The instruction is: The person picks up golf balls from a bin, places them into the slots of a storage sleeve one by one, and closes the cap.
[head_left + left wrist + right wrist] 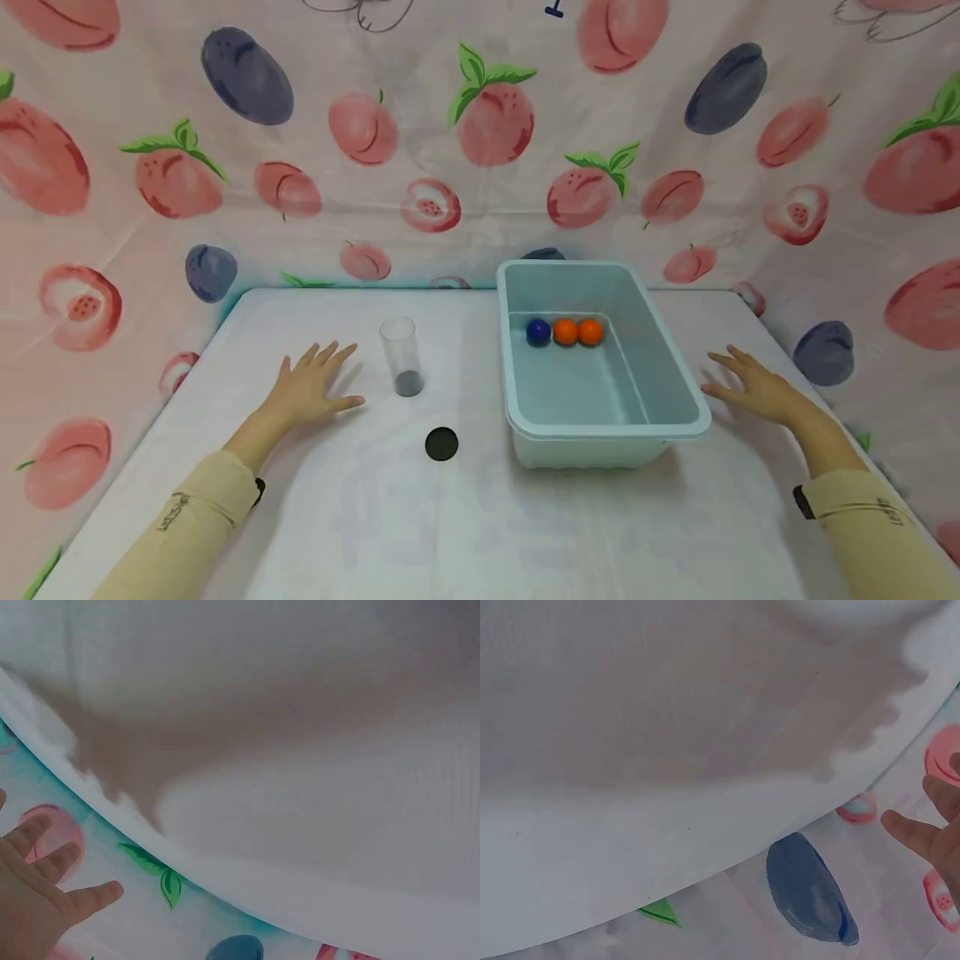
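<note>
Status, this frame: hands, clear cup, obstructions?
Left hand, right hand: fingers spread, holding nothing. Clear cup upright on table, just right of left hand. Nothing visible between them.

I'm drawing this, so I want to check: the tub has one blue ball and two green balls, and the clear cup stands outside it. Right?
Not quite: the two balls with the blue ball are orange, not green, as the head view shows.
</note>
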A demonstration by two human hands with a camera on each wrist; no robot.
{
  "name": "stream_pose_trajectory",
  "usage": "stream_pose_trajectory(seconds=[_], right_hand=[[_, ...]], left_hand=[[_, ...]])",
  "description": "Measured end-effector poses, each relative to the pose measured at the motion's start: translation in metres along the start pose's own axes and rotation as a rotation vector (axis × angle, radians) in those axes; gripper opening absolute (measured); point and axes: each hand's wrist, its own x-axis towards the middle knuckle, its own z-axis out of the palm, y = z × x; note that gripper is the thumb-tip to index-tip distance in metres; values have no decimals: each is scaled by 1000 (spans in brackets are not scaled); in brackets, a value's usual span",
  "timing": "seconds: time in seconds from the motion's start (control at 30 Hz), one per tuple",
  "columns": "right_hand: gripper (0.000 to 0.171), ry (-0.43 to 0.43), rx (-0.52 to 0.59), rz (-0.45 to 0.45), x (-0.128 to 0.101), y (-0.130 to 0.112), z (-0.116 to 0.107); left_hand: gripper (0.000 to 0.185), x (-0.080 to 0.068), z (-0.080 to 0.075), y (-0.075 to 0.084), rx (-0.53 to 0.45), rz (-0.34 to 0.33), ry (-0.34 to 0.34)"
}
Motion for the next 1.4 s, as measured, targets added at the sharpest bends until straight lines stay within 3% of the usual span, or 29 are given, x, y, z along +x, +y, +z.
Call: stream_pose_trajectory(seconds=[0.13,0.3,0.53,0.77,0.93,1.2,1.4], right_hand=[[80,14,21,-3,0,-1,1],[75,48,15,-4,2,-4,5],[60,97,-29,-47,1,-5,3],[50,152,-62,-91,2,-11,0],[48,174,-66,-70,0,-18,-2],[41,286,32,-74,-2,-34,-6],[40,345,141,-58,-2,-38,-10]], left_hand=[[78,1,-2,-1,3,52,40],[65,1,-1,-1,-35,66,94],[47,6,1,3,-54,37,95],[36,7,0,4,-57,10,153],[32,8,-2,9,-86,-32,186],[33,10,-6,17,-168,-37,200],[34,11,-6,22,-280,-3,163]])
